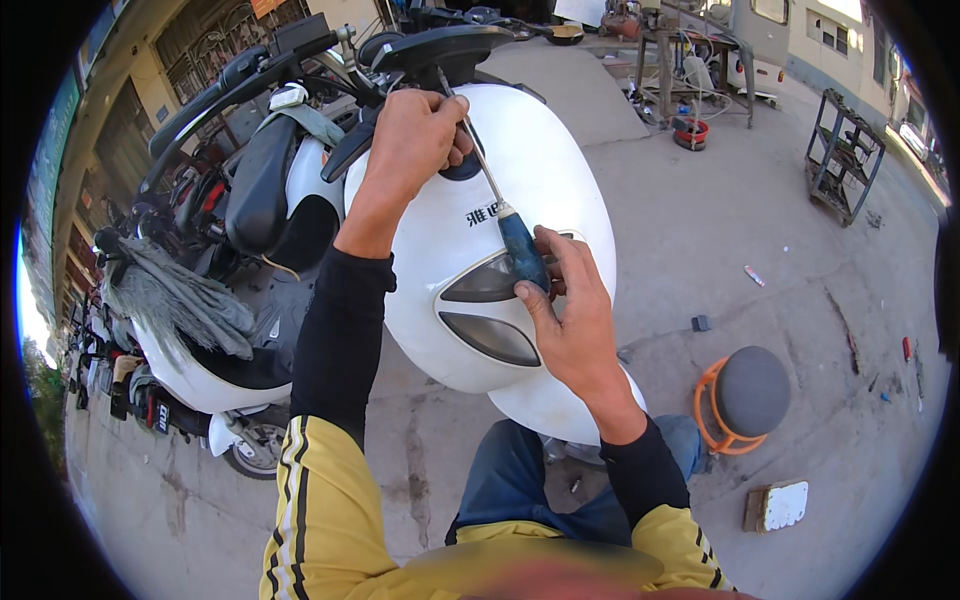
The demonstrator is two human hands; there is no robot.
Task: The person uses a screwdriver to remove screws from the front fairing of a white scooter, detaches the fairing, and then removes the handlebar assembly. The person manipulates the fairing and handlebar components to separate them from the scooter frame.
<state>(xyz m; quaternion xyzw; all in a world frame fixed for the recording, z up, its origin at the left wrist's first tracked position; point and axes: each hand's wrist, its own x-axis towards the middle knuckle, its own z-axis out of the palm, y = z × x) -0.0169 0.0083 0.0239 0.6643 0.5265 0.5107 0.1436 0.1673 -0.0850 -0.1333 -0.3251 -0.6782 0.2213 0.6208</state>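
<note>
The left hand point(415, 130) reaches up and forward, arm nearly straight, its black sleeve running down to a yellow striped cuff. Its fingers curl shut over the top of the white scooter's front panel point(440, 270), just under the handlebar point(300, 55), and pinch the upper end of the screwdriver's shaft there. The right hand point(565, 310) is raised with bent wrist, thumb and fingers clamped on the blue handle of the screwdriver point(515, 240). The tool slants up and left, its metal shaft running from the handle to the left hand, lying close over the panel above the headlight point(490, 335). An orange stool point(745, 395) stands on the concrete ground to the right, a small white block point(778, 505) near it.
</note>
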